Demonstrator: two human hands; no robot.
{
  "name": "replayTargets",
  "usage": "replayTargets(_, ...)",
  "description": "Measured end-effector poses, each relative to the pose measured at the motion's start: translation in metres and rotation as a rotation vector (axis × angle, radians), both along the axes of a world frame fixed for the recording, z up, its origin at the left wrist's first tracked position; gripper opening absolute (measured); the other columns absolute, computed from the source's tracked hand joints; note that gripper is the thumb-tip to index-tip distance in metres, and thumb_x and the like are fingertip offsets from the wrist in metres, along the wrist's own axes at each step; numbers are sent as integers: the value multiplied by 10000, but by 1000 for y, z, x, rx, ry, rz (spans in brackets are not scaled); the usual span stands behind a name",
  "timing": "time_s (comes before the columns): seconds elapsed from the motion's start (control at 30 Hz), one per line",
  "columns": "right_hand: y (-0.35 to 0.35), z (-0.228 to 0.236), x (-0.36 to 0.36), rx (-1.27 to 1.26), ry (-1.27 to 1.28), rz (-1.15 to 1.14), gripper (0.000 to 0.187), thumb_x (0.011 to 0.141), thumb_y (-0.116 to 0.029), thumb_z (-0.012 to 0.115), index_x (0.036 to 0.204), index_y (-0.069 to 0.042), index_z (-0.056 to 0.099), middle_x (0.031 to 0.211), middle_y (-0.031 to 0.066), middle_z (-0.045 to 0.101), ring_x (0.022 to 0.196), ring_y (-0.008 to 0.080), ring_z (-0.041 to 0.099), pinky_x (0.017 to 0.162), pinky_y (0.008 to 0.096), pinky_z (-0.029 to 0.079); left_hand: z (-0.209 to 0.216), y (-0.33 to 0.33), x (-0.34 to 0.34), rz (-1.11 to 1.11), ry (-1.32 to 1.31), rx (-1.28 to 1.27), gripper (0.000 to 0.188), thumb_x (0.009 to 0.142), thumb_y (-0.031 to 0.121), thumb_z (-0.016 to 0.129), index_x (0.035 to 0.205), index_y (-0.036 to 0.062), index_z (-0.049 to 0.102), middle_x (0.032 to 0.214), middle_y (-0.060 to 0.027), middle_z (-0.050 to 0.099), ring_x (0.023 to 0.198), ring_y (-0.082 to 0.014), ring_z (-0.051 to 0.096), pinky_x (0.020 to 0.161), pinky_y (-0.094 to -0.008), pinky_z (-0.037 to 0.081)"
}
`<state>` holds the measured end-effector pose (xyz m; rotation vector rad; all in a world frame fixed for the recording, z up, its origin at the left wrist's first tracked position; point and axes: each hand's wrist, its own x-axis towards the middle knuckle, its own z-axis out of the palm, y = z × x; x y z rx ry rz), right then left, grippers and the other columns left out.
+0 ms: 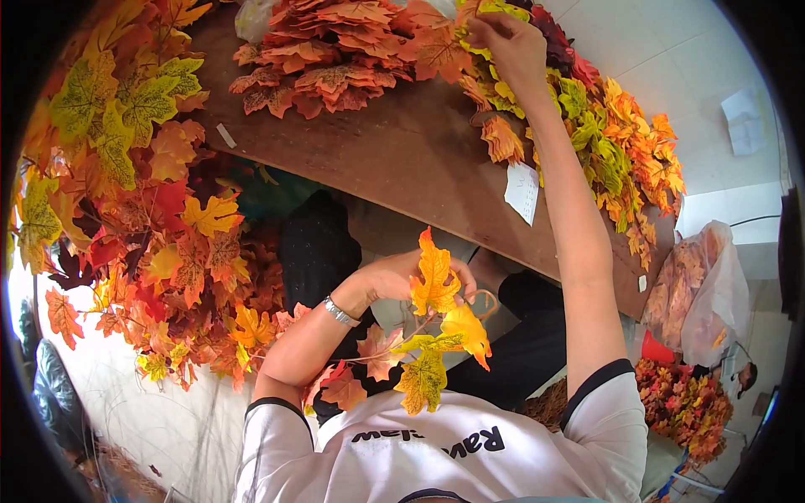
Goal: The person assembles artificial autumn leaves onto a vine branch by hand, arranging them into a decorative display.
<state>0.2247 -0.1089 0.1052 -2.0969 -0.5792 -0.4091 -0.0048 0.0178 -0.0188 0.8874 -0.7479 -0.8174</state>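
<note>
My left hand, with a silver watch at its wrist, is closed on a garland of artificial maple leaves in front of my lap. Yellow, orange and pinkish leaves hang from its thin stem, and a curled tendril sticks out on the right. Leaves hide part of the fingers. My right hand is stretched over the far side of the brown board. Its fingers are pinched at an artificial leaf between the orange stack and the yellow-green leaves.
A brown wooden board spans the far side. Dense leaf garlands hang at the left. A white paper slip lies by the board's right part. A clear plastic bag of leaves and a red-orange leaf heap are at the right.
</note>
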Motion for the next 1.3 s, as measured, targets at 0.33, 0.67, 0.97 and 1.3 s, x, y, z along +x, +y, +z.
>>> replayTargets(0.33, -11, 6, 25, 654, -30, -14, 49, 752, -26, 594, 755, 20, 578, 700, 44, 595, 596, 120, 562, 543, 246, 455, 11, 3, -1, -42, 37, -23, 257, 656, 66, 658, 886, -1, 562, 875, -48, 574, 794, -99, 543, 703, -224, 443)
replayTargets(0.67, -59, -29, -191, 1199, 867, 475, 253, 826, -65, 510, 1031, 74, 461, 849, 128, 487, 796, 180, 503, 682, 266, 463, 14, 13, 5, 173, 322, -251, 286, 736, 125, 640, 948, 8, 488, 807, -70, 538, 663, -124, 547, 562, -216, 446)
replayTargets(0.97, -47, -34, -291, 758, 756, 64, 169, 749, -52, 576, 898, 19, 543, 680, 103, 535, 530, 152, 509, 495, 260, 408, 30, 2, -1, 289, 348, -115, 249, 742, -52, 559, 981, -4, 507, 919, -97, 581, 792, -156, 576, 679, -241, 468)
replayTargets(1.3, -49, -69, -274, 1387, 1067, 18, 170, 730, -87, 662, 880, -40, 598, 752, -20, 572, 626, 63, 482, 551, 186, 366, 24, -20, -2, 280, 283, -248, 208, 858, 201, 497, 956, 24, 446, 925, -63, 497, 785, -163, 559, 631, -257, 470)
